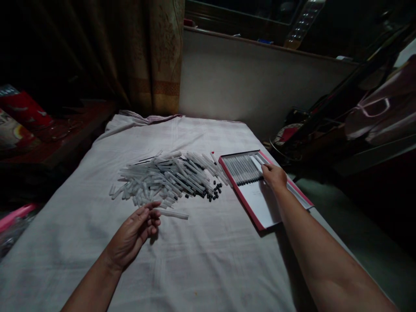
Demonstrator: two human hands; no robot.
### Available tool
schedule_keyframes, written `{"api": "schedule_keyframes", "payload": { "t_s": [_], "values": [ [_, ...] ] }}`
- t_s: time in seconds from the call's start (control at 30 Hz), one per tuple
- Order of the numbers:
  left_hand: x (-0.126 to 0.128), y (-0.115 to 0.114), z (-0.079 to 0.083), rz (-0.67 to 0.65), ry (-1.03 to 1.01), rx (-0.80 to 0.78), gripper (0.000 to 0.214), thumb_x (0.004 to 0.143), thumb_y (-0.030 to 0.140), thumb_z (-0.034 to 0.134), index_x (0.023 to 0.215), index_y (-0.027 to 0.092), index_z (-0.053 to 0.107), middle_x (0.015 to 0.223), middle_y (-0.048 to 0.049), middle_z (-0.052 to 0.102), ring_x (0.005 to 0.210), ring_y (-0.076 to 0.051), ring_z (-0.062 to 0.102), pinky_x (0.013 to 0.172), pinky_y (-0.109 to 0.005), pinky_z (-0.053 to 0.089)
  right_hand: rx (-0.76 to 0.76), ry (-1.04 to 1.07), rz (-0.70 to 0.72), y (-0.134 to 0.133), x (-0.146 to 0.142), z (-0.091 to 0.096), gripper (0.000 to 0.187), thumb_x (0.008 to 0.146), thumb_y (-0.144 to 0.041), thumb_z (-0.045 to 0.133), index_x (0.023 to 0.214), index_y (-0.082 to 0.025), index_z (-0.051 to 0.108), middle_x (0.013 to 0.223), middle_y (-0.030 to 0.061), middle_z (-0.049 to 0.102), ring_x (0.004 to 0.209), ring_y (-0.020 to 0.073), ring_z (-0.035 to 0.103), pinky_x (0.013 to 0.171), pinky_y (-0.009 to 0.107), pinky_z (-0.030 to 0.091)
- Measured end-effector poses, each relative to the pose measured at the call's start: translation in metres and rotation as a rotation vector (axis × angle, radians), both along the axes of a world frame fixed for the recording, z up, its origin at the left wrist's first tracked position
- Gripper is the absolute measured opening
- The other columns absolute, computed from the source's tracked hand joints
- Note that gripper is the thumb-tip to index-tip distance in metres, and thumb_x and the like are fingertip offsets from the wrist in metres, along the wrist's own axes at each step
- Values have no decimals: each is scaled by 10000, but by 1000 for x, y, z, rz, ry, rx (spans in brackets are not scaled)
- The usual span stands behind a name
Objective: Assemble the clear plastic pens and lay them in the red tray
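Note:
A heap of clear plastic pen barrels and small black caps (pixel 169 177) lies on the white cloth (pixel 195 260) that covers the table. One loose barrel (pixel 173 214) lies apart at the heap's near edge. My left hand (pixel 136 232) hovers just short of that barrel, fingers loosely curled and apart, holding nothing. To the right stands a shallow red-rimmed box (pixel 260 203) with a row of pens (pixel 242 169) in its far half. My right hand (pixel 274 177) rests in the box at the row's right end, fingertips pinched on a pen there.
A patterned curtain (pixel 156 56) hangs behind the table beside a pale wall (pixel 247 78). A dark wooden surface with red packets (pixel 22 112) stands at the left. Bags and clutter (pixel 373 117) fill the right side, past the table's right edge.

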State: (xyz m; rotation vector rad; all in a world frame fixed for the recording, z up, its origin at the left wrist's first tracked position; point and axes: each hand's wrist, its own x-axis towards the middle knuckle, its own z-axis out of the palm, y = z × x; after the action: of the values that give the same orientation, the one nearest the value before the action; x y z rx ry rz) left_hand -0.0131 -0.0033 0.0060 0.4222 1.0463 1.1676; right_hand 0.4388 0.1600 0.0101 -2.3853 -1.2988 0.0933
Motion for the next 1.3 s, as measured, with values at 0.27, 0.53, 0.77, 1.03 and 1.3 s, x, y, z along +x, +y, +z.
{"api": "schedule_keyframes", "payload": {
  "t_s": [0.27,0.53,0.77,1.03,1.3],
  "values": [
    [-1,2,0,59,-15,-74,209,736,113,793,940,121,746,775,-74,704,639,-156,665,528,-223,573,-92,-59,-25,29,7,-17,413,870,-324,503,1165,-226,774,1171,147,742,1008,305,684,776,359,499],
    [1,4,2,82,-21,-108,197,768,87,751,961,110,724,775,-79,695,630,-163,672,526,-233,566,-161,-67,32,34,12,-19,401,875,-345,514,1180,-278,765,1213,108,735,1038,293,681,766,334,485],
    [3,4,4,69,-53,-74,201,768,64,745,965,101,721,768,-73,694,620,-150,667,525,-222,561,-152,-62,73,25,10,-8,441,875,-294,495,1225,-181,739,1220,156,722,1073,311,671,801,354,499],
    [1,3,2,60,-69,-72,102,768,113,781,823,121,696,660,-18,635,580,-117,630,557,-211,565,182,-36,362,-14,-53,17,419,888,-278,484,1213,-165,724,1218,134,712,1074,263,656,923,357,501],
    [3,2,6,44,-109,13,240,789,287,806,693,144,640,552,37,516,511,-82,525,511,-182,525,18,-45,647,-79,-164,5,248,919,-310,569,990,-224,791,1031,92,760,971,233,683,820,306,490]
  ]
}}
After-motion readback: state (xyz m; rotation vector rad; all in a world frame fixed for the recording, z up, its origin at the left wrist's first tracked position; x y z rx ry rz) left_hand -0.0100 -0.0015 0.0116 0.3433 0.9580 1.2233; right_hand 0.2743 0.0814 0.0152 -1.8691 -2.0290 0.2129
